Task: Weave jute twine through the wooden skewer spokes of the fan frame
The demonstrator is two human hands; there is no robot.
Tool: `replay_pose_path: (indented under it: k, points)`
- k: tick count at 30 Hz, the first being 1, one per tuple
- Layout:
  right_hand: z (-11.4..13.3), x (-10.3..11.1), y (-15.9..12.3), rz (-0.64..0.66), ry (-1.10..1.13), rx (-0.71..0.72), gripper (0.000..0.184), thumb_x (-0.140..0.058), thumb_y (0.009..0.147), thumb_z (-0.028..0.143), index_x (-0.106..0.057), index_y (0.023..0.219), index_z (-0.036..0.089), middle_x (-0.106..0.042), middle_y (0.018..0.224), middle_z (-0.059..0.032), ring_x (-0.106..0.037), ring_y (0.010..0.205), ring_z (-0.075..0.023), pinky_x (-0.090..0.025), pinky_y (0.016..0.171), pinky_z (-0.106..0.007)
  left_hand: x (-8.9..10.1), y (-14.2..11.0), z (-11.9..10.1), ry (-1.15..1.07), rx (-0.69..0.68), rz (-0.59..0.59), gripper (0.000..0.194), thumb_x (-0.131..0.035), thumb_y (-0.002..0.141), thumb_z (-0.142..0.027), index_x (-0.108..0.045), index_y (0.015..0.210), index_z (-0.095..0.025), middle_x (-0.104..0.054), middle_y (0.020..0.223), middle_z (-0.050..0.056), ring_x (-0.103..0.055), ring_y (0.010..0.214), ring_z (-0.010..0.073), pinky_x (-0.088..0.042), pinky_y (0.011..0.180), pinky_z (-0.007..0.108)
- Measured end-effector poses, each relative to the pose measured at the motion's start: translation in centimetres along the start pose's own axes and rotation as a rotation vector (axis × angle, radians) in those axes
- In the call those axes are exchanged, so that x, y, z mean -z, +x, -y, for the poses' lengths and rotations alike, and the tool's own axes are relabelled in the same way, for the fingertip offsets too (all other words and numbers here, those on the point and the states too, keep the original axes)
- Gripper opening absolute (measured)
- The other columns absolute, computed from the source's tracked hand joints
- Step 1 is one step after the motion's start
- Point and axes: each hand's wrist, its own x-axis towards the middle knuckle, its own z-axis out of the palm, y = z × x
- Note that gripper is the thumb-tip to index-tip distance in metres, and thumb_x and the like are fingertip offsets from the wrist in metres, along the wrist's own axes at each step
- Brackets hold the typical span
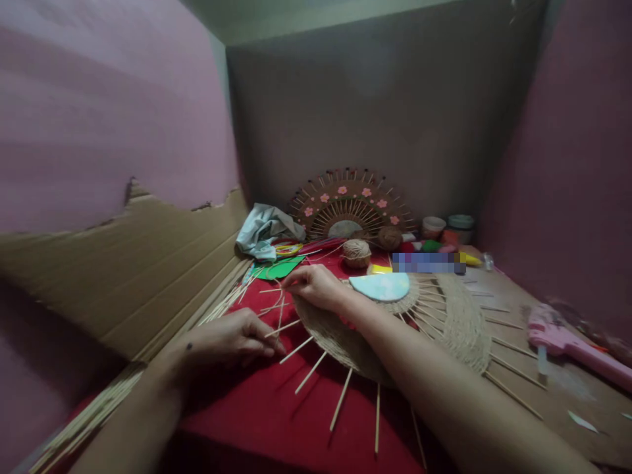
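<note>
A half-round woven jute fan piece (459, 322) with thin wooden sticks radiating from it lies on a red cloth (257, 408). A pale blue half-disc (380, 286) sits at its centre. My right hand (316, 286) reaches across it to the left rim, fingers pinched on a thin stick or strand. My left hand (232, 339) rests lower left on the cloth, fingers closed around a wooden stick (284, 327) at the fan's edge.
A finished stick fan with pink flowers (348, 204) leans on the back wall. A twine ball (356, 252), green paper (279, 268), a crumpled cloth (264, 230), small pots (447, 227) lie behind. A pink glue gun (567, 345) is right; loose sticks (93, 411) left.
</note>
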Motion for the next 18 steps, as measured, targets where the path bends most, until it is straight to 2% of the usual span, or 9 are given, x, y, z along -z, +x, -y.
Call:
replay_pose_path:
  k: [5,9,14,18]
  points:
    - [-0.6,0.2,-0.1,-0.013,-0.008,0.001,0.016,-0.062,0.079,0.024,-0.074,0.089,0.022,-0.072,0.081,-0.0004,-0.064,0.077,-0.0144,-0.043,0.068,-0.021,-0.2,-0.7,-0.6,-0.094,0.034,0.003,0.037,-0.062,0.075,-0.046,-0.072,0.097,-0.018,-0.057,0.059,0.000,-0.044,0.045,0.0078,-0.034,0.041,0.017]
    - [-1.4,0.2,-0.1,-0.034,-0.017,-0.010,0.016,-0.062,0.078,0.023,-0.074,0.088,0.022,-0.073,0.081,-0.0005,-0.064,0.077,-0.0148,-0.044,0.068,-0.021,-1.0,-1.4,-1.6,-0.089,0.011,-0.049,0.036,-0.058,0.079,-0.045,-0.071,0.098,-0.016,-0.058,0.059,0.000,-0.045,0.049,0.0080,-0.033,0.044,0.017]
    - [-1.9,0.1,-0.1,-0.040,-0.041,-0.038,0.016,-0.062,0.077,0.024,-0.075,0.087,0.023,-0.072,0.081,-0.0009,-0.064,0.078,-0.0159,-0.044,0.069,-0.022,-1.5,-2.4,-3.5,0.267,-0.163,-0.182,0.029,-0.048,0.088,-0.037,-0.068,0.086,-0.016,-0.064,0.074,0.001,-0.053,0.067,0.0097,-0.039,0.064,0.019]
    - [-2.0,0.0,0.0,-0.020,-0.043,-0.062,0.016,-0.062,0.077,0.025,-0.075,0.086,0.024,-0.072,0.083,-0.0005,-0.064,0.081,-0.0160,-0.044,0.071,-0.022,-1.1,-3.8,-5.4,0.572,-0.224,-0.371,0.026,-0.045,0.090,-0.031,-0.064,0.080,-0.017,-0.059,0.072,0.000,-0.049,0.065,0.0100,-0.035,0.062,0.021]
